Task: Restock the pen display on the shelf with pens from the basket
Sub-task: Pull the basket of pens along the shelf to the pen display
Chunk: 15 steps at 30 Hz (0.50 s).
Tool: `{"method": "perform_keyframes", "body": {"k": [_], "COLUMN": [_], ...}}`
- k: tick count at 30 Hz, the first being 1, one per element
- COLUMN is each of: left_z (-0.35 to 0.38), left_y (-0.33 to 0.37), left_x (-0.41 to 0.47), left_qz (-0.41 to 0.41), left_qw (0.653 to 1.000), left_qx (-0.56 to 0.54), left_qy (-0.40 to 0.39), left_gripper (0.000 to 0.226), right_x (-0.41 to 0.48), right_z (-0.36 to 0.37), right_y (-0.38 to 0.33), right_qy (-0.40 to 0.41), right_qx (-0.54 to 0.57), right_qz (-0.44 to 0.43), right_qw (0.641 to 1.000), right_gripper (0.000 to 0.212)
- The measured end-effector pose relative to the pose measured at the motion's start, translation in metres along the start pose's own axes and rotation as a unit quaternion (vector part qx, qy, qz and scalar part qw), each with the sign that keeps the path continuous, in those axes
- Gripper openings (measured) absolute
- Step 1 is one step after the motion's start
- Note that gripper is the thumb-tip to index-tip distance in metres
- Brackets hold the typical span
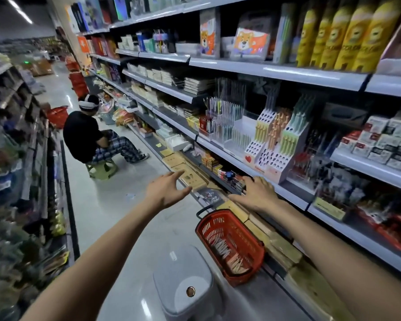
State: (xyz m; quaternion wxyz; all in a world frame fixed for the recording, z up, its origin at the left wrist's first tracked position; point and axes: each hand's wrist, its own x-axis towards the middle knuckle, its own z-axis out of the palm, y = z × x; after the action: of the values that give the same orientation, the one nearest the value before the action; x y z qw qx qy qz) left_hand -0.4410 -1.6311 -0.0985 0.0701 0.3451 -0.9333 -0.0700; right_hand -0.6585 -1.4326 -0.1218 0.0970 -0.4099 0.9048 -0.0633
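My left hand (167, 189) reaches forward over the aisle floor, fingers spread and relaxed, holding nothing. My right hand (256, 193) lies palm down against the edge of a low shelf, fingers fairly straight, also holding nothing. One red basket (208, 232) sits below on the floor, with loose pens (234, 260) inside. Above my right hand stands the white pen display (273, 158), holding yellow, orange and green pens. Its lettering is too blurred to read.

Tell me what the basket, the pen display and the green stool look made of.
Basket: moulded plastic, red, slightly glossy, with a slotted lattice wall. Display: probably printed cardboard, matte white, with stepped tiers and punched holes; could be thin plastic. Stool: likely plastic, plain green, one-piece look.
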Motion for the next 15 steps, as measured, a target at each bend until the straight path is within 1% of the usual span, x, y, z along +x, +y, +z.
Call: {"method": "perform_keyframes", "body": {"k": [3, 7, 11, 15], "left_z": [0.011, 0.024, 0.032, 0.033], "left_y": [-0.018, -0.042, -0.068, -0.082], "left_x": [0.044, 0.103, 0.156, 0.205], "left_qz": [0.03, 0.089, 0.147, 0.205], "left_qw": [0.999, 0.996, 0.988, 0.976], "left_qx": [-0.002, -0.01, -0.011, -0.016], "left_qy": [-0.013, -0.025, -0.045, -0.078], "left_gripper": [0.081, 0.079, 0.082, 0.086], "right_x": [0.026, 0.062, 0.091, 0.103], "right_z": [0.004, 0.013, 0.022, 0.028], "right_y": [-0.013, -0.031, -0.049, -0.064], "right_qy": [-0.002, 0.001, 0.015, 0.038], "right_qx": [0.004, 0.006, 0.055, 0.089], "right_qz": [0.017, 0.059, 0.138, 0.194], "right_qw": [1.0, 0.998, 0.989, 0.976], "right_gripper": [0.115, 0.108, 0.111, 0.11]}}
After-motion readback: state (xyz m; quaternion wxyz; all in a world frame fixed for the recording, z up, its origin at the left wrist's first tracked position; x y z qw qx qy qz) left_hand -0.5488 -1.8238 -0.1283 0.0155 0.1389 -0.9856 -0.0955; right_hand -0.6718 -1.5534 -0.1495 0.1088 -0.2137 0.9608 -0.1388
